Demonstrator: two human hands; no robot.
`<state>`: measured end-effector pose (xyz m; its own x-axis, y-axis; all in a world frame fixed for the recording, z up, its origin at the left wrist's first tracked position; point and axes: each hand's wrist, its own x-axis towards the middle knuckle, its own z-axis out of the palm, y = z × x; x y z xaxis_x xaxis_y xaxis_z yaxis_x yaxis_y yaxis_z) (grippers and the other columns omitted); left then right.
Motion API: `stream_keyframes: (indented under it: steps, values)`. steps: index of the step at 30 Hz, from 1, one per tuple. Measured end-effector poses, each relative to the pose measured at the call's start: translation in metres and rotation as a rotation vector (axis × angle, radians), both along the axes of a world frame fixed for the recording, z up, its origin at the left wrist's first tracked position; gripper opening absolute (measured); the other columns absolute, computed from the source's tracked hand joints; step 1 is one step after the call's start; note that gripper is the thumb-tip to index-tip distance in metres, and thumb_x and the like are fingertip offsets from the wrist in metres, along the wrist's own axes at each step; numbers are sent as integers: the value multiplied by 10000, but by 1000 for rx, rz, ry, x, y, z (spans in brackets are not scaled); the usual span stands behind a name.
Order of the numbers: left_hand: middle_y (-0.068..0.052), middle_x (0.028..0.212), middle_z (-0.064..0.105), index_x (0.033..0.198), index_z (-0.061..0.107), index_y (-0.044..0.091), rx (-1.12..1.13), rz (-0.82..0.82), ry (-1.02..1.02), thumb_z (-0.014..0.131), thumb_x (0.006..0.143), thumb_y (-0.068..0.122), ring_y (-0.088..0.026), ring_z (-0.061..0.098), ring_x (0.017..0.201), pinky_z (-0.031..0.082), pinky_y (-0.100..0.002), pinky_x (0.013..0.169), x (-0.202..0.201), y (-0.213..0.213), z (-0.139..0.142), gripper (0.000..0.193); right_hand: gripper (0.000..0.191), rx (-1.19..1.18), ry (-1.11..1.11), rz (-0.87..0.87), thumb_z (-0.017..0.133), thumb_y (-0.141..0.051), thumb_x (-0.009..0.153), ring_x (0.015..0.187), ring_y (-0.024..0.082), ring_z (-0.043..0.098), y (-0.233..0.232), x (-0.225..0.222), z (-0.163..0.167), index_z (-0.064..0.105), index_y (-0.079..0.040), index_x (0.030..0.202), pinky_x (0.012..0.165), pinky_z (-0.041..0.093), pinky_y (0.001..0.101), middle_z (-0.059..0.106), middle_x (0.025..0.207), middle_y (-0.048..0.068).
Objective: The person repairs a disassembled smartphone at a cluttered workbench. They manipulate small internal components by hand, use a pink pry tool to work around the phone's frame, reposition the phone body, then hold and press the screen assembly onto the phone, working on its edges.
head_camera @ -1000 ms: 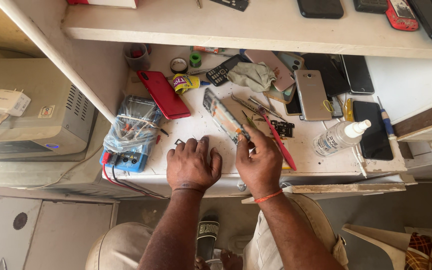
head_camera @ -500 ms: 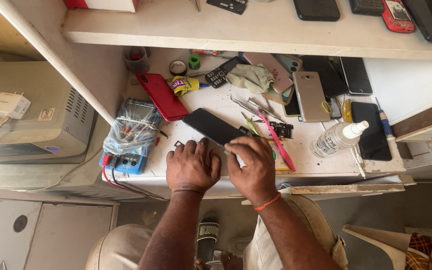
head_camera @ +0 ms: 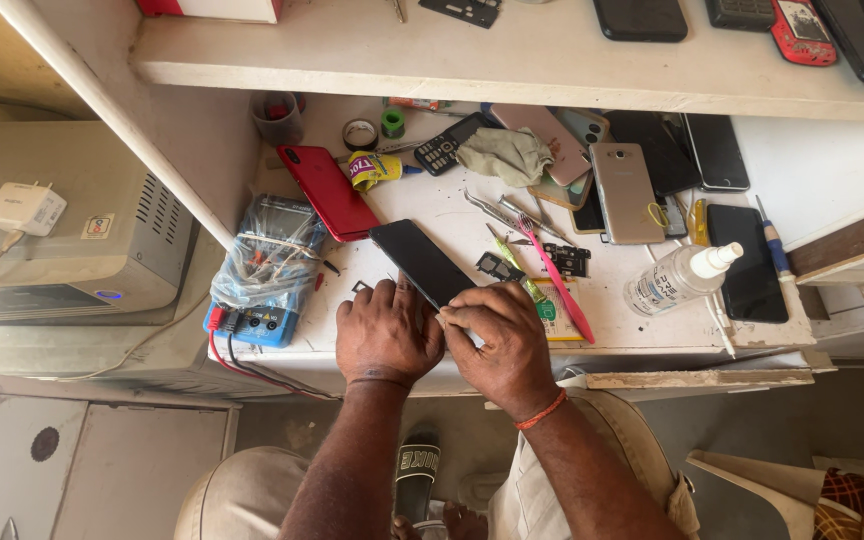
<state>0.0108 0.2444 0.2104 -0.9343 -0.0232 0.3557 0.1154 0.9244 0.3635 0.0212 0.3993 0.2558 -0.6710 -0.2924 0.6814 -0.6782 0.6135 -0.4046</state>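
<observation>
A black smartphone [head_camera: 418, 260] lies face up on the white workbench [head_camera: 432, 205], slanting from upper left to lower right. My left hand [head_camera: 385, 333] rests on its near left edge, fingers curled against it. My right hand [head_camera: 504, 340] covers the phone's near end, thumb and forefinger pinched at its edge; whether they hold a small tool I cannot tell. A red-orange band circles my right wrist.
A red phone [head_camera: 327, 190] and a plastic-wrapped blue multimeter [head_camera: 264, 268] with red and black leads lie to the left. Tweezers, a pink pry tool [head_camera: 558, 280], a white squeeze bottle [head_camera: 679, 279], a grey cloth [head_camera: 504, 152] and several phones crowd the right. A shelf [head_camera: 512, 55] overhangs.
The black phone came from standing on edge to lying flat and face up near the bench front. Both hands closed together over its near end.
</observation>
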Motion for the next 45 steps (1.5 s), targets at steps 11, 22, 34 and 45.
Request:
stream_keyframes:
  steps: [11, 22, 34, 45]
  values:
    - [-87, 884, 658, 1423, 569, 86, -18, 11, -19, 630, 828, 389, -310, 642, 830, 453, -480, 739, -2, 0, -4, 671, 230, -112, -149, -8, 810, -9, 788, 941, 241, 725, -2, 2, -5, 722, -63, 994, 822, 596, 339, 727, 1032, 72]
    - [-105, 894, 681, 1408, 581, 95, 8, 22, -18, 609, 843, 350, -318, 656, 843, 467, -488, 773, -1, 1, 0, 621, 358, -74, -204, -109, 735, -72, 842, 883, 273, 719, 3, -7, -3, 673, 21, 1182, 788, 588, 375, 713, 1052, 164]
    - [-120, 924, 684, 1486, 514, 78, -31, 10, 53, 504, 946, 415, -335, 647, 881, 469, -502, 809, 1, 2, 0, 636, 448, -266, -385, -137, 717, -27, 847, 795, 130, 746, 3, -1, -5, 616, 33, 1280, 630, 625, 276, 737, 962, 142]
    - [-82, 864, 660, 1332, 684, 190, 11, -7, 38, 596, 847, 350, -314, 640, 803, 455, -486, 727, 3, 0, 6, 518, 330, -540, -762, -6, 711, -82, 918, 780, 61, 704, 25, -16, -29, 651, 48, 1215, 660, 580, 230, 777, 913, 69]
